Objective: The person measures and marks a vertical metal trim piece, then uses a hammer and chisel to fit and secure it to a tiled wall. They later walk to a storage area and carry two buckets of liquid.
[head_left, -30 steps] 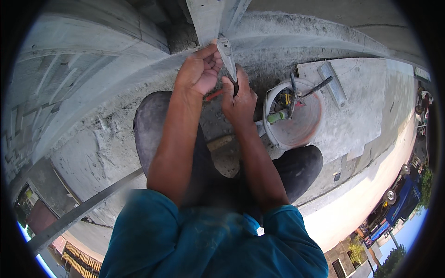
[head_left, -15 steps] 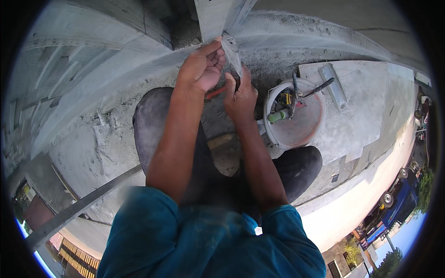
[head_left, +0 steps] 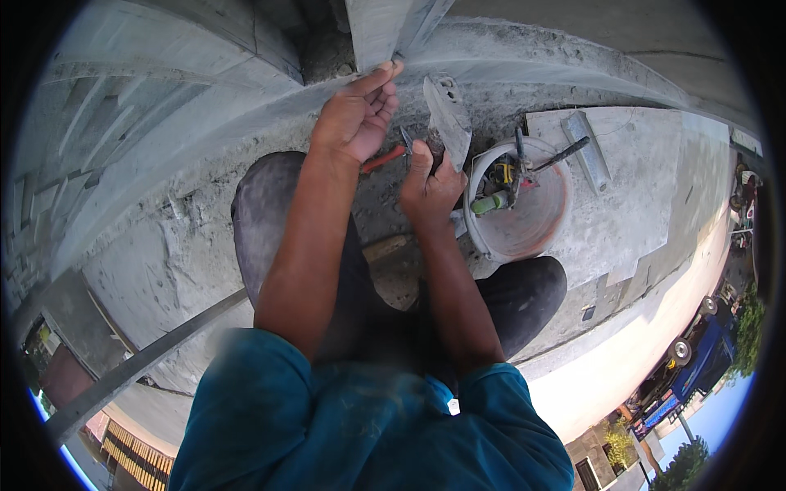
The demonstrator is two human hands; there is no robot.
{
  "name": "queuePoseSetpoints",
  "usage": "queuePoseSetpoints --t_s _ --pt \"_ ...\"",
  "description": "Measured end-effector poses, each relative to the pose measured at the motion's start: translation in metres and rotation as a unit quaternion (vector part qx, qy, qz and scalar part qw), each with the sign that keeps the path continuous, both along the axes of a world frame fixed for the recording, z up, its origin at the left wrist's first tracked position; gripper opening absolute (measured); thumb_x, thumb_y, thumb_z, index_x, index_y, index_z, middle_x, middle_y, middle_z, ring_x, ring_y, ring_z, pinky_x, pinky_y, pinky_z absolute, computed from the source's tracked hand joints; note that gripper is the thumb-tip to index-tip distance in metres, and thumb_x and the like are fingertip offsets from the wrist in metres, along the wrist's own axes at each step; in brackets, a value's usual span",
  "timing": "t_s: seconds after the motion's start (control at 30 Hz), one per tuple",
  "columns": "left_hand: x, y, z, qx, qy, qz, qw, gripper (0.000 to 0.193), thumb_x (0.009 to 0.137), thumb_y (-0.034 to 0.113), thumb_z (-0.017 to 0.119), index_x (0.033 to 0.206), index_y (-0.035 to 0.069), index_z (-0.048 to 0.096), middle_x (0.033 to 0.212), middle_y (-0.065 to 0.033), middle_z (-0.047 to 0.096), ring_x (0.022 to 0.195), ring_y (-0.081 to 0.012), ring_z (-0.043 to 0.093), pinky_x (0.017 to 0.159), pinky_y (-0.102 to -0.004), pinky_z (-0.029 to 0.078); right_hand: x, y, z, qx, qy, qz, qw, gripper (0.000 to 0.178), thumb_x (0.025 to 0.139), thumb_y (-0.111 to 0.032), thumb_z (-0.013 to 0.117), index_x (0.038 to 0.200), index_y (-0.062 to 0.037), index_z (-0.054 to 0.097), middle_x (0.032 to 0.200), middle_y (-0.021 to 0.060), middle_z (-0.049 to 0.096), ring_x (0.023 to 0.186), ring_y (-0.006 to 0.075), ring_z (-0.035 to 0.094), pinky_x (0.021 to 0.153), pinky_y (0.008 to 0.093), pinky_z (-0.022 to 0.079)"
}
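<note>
Broadly, we work beside a wide, flat, pale grey sheet, which lies on the rough ground to our right. Ahead of us stands a smooth grey flat-faced post, its foot meeting the dusty concrete ledge. Overlapping the left edge of the sheet sits a round whitish bucket stained reddish inside, with tools heaped in it, and just beyond it a pale metal channel lies near the sheet's upper left corner. Our right hand is closed round the near end of a flat, tapered grey metal tool, whose holed far end points up, clear of the post and short of the bucket. Our left hand reaches to the post's foot, thumb and forefinger drawn nearly together, the other fingers loosely curled; we cannot tell what, if anything, they pinch. On the ground between our hands lies a slim red-handled tool. We judge the step in hand to be close work at the post's foot, left fingertips minding the spot. Bringing the metal tool there would call for a leftward swing that spares those fingertips.
</note>
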State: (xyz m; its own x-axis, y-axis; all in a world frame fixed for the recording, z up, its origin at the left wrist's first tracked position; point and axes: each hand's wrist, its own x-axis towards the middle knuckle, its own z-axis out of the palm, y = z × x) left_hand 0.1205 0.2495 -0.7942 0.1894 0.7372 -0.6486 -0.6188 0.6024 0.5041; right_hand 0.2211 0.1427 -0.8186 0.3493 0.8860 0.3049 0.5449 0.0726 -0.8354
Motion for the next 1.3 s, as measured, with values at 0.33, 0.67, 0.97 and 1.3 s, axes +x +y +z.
queuePoseSetpoints --t_s 0.33,0.67,0.97,1.3 --pt "-0.009 -0.016 0.005 0.437 0.512 0.141 0.726 0.032 0.089 0.014 0.075 0.114 -0.004 0.067 0.094 -0.013 0.073 0.085 -0.0182 0.072 0.075 -0.0299 0.057 -0.002 -0.004 -0.011 -0.027 0.0 -0.013 1.0 0.036 0.097 -0.02 0.06 0.123 0.0052 0.054 0.088 0.0157 0.07 0.077 0.0298 0.072 0.068 0.0364 0.054" --pt "-0.012 -0.014 0.024 0.372 0.565 0.064 0.734 0.016 0.084 0.006 0.075 0.099 0.002 0.077 0.097 -0.0155 0.075 0.08 -0.0204 0.075 0.071 -0.0288 0.058 -0.003 0.007 -0.007 -0.094 0.063 0.012 0.994 0.033 0.098 -0.024 0.059 0.115 0.0047 0.059 0.097 0.0218 0.068 0.086 0.0414 0.068 0.074 0.0439 0.053" --pt "-0.007 -0.013 0.03 0.367 0.557 0.054 0.744 0.019 0.087 0.006 0.074 0.105 0.001 0.076 0.085 -0.0103 0.076 0.07 -0.0042 0.066 0.062 -0.0222 0.052 -0.002 0.016 -0.017 -0.037 -0.014 0.055 0.998 0.04 0.098 -0.02 0.056 0.13 0.0035 0.051 0.096 0.0211 0.068 0.076 0.0304 0.072 0.066 0.038 0.056" --pt "-0.006 -0.013 0.026 0.368 0.558 0.073 0.74 0.019 0.086 0.015 0.077 0.096 -0.001 0.076 0.067 -0.0031 0.066 0.061 -0.0048 0.053 0.058 -0.0241 0.045 -0.002 0.015 -0.01 -0.05 -0.006 0.058 0.997 0.038 0.097 -0.017 0.058 0.128 0.0037 0.053 0.091 0.0186 0.07 0.062 0.0221 0.073 0.059 0.0355 0.058"
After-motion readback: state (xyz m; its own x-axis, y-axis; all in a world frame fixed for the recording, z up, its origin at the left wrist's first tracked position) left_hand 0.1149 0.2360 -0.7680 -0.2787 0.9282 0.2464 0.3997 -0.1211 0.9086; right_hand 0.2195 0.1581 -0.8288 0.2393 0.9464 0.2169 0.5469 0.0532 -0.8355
